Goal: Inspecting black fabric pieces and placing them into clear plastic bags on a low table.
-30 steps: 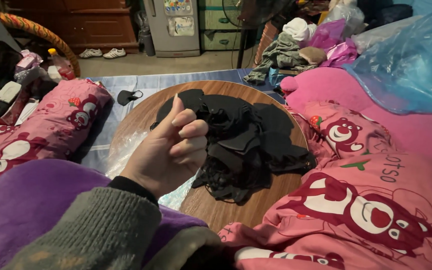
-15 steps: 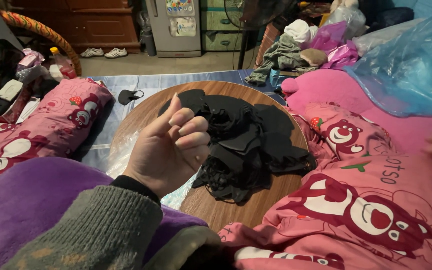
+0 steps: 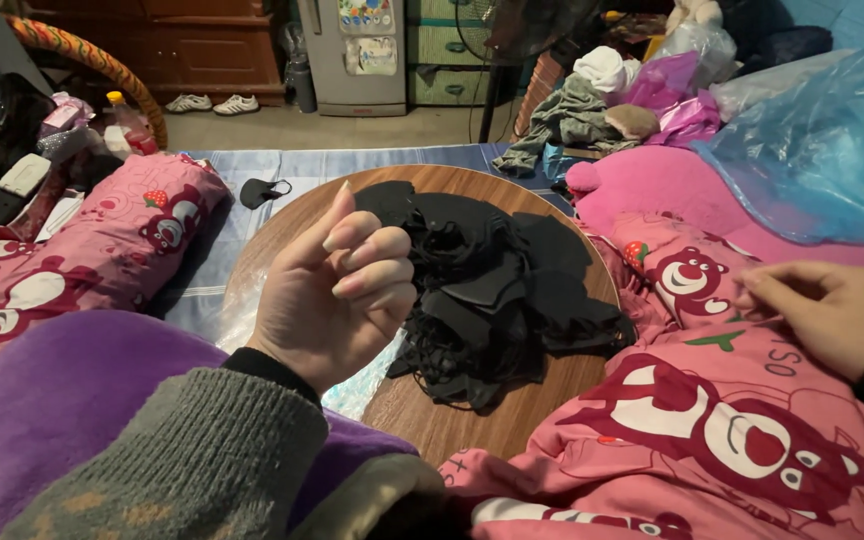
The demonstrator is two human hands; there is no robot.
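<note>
My left hand (image 3: 337, 295) is raised over the near left part of a round wooden table (image 3: 422, 415). Its fingers are curled into a loose fist with the thumb up, and nothing shows in it. A heap of black fabric pieces (image 3: 492, 290) lies on the table just right of that hand. My right hand (image 3: 832, 315) rests at the right edge on a pink blanket with bear prints (image 3: 712, 430). Its fingertips are pinched together against the blanket; I cannot make out anything between them.
A single black piece (image 3: 257, 190) lies on the blue mat beyond the table. A pink bolster (image 3: 92, 265) lies to the left. A blue plastic bag (image 3: 832, 150), piled clothes (image 3: 592, 110), a small fridge (image 3: 357, 45) and shoes (image 3: 212, 103) stand further back.
My right hand has come into view from the right edge and settled on the pink blanket. My left hand's fingers have curled in a little more.
</note>
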